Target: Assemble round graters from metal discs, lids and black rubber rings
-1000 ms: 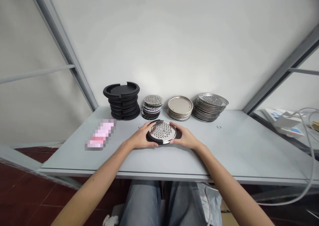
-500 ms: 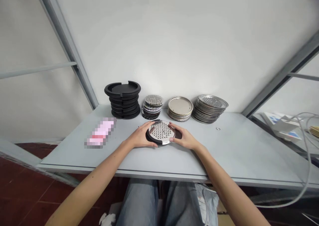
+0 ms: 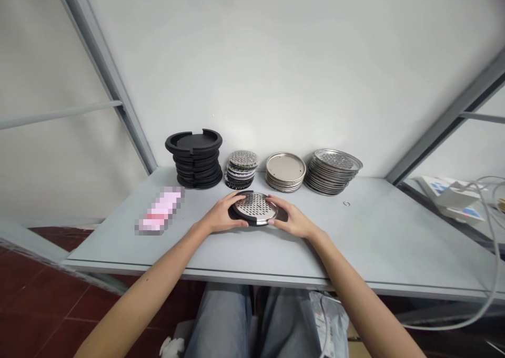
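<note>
A round metal grater plate (image 3: 258,205) with rows of holes lies inside a black ring-shaped holder (image 3: 241,218), at the middle of the table near me. My left hand (image 3: 223,214) is closed round the left side of the holder, thumb at the front and fingers at the back. On the other side my right hand (image 3: 294,217) grips the bare metal edge of the plate between thumb and fingers. The underside is hidden, so I cannot tell whether it touches the table.
Along the wall stand stacks of black holders (image 3: 197,161), small perforated discs (image 3: 241,169), plain metal lids (image 3: 285,171) and larger grater plates (image 3: 333,171). A small metal ring (image 3: 346,204) lies at right. A blurred pink item (image 3: 161,208) lies left. Cables and boxes (image 3: 453,200) sit far right.
The plate and holder have tipped, so the plate now looks flatter from my view. Both hands keep their hold in nearly the same place.
</note>
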A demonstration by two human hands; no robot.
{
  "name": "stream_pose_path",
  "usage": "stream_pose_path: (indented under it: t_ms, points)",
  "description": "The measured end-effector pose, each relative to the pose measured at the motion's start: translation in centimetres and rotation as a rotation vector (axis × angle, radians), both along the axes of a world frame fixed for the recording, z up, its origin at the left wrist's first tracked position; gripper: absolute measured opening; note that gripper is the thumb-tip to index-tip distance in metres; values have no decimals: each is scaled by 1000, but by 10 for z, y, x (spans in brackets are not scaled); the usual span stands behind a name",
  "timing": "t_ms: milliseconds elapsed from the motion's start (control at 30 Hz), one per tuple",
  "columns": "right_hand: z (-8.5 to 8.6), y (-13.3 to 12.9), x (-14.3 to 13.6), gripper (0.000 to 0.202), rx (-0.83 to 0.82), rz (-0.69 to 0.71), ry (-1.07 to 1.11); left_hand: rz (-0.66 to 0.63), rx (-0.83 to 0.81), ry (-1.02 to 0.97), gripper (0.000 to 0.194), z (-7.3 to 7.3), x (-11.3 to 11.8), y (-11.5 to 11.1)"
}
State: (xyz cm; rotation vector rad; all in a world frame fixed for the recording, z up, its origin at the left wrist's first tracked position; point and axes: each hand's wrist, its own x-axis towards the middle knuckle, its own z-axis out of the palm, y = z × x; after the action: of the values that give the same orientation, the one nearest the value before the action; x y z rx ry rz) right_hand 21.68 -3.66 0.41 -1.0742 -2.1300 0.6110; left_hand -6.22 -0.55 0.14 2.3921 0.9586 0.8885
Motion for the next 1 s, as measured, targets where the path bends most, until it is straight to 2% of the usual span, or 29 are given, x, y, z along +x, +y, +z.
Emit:
stream_pose_path:
  t_ms: [267,333,400,467,567,733,867,1000]
  points:
    - [6,-2,-3,62,49,-36,35,29,-90,-261,58,4,3,2]
    - [6,-2,-4,60,94,-59,47,68,-132,-324,57,7,4,1]
    - [7,-2,-6,48,153,-102,63,107,-160,-343,62,9,5,0]
    - [8,-3,-7,34,221,-160,95,129,-163,-319,67,10,5,-1]
    - [10,-4,-10,27,282,-224,163,127,-160,-272,69,8,5,-2]
    - [9,-3,-12,27,225,-294,279,56,-145,-266,55,5,8,-1]
    - [5,1,-11,35,102,-383,375,122,-119,-286,38,5,13,-2]
    - [4,3,-10,40,4,-351,386,142,-95,-298,31,7,15,-3]
